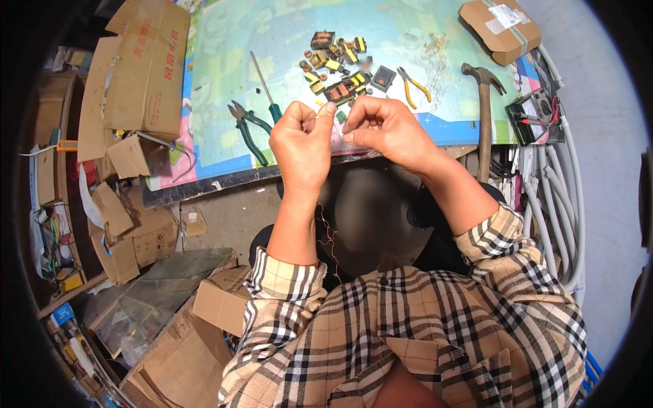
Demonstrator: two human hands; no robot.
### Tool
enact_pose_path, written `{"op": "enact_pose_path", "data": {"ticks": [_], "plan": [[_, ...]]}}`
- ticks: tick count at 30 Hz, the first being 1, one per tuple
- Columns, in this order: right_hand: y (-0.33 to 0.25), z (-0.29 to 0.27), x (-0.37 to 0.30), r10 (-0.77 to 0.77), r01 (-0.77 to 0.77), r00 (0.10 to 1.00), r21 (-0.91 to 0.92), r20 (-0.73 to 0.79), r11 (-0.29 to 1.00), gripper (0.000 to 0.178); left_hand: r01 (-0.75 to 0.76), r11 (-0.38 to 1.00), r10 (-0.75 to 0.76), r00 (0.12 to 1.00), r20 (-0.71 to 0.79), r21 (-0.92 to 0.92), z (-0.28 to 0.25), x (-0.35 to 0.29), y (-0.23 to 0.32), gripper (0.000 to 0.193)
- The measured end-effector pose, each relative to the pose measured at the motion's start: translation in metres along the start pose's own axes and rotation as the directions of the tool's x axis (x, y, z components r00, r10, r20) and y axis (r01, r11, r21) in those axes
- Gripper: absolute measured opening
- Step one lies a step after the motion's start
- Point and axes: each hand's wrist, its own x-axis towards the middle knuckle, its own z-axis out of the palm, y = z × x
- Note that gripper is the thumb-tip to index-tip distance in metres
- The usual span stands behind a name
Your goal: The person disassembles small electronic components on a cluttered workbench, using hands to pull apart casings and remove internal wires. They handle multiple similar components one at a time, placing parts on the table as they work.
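Observation:
Side by side over the table's near edge are my left hand [303, 143] and my right hand [389, 129]. The left one is closed, thumb pressed to the fingers, and a thin copper wire [332, 234] hangs down below it beside the forearm. Fingertips of the right hand are pinched together; what they hold, if anything, is too small to make out. Just beyond the hands lies a pile of small coils and transformers [328, 68] with copper windings and yellow tape. A screwdriver [275, 112] with a green handle lies next to my left hand.
Diagonal cutters [253, 132] with green handles lie left; yellow-handled pliers [413, 88], loose thin wire [435, 58], a hammer [484, 109] and a multimeter [542, 103] lie right. Cardboard boxes stand at the left [146, 68] and far right [507, 34]. Grey pipes [558, 204] line the wall.

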Motion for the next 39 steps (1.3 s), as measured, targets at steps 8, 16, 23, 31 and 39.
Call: {"op": "enact_pose_path", "data": {"ticks": [8,16,23,31,39], "plan": [[-0.003,-0.003,0.000,0.092,-0.094,0.996,0.330,0.019,0.939,0.013,0.463,0.721,-0.292,0.878,0.378,-0.517,-0.018,0.005,0.011,0.022],[0.013,-0.008,0.005,-0.013,-0.034,0.987,0.288,0.162,0.957,0.012,0.428,0.692,-0.260,0.899,0.353,-0.582,-0.021,0.008,0.009,0.017],[0.002,-0.006,0.008,0.081,-0.090,0.995,0.162,0.063,0.983,0.018,0.141,0.928,-0.077,0.978,0.191,-0.345,-0.018,0.006,-0.005,0.018],[-0.002,0.004,0.006,-0.117,0.081,0.984,-0.245,-0.134,0.966,0.021,0.080,0.986,-0.043,0.968,0.245,-0.145,-0.008,0.002,0.000,0.028],[0.005,0.002,0.010,-0.074,0.080,0.979,0.026,-0.192,0.996,0.016,0.087,0.975,-0.044,0.978,0.206,-0.205,-0.006,0.003,0.001,0.028]]}}
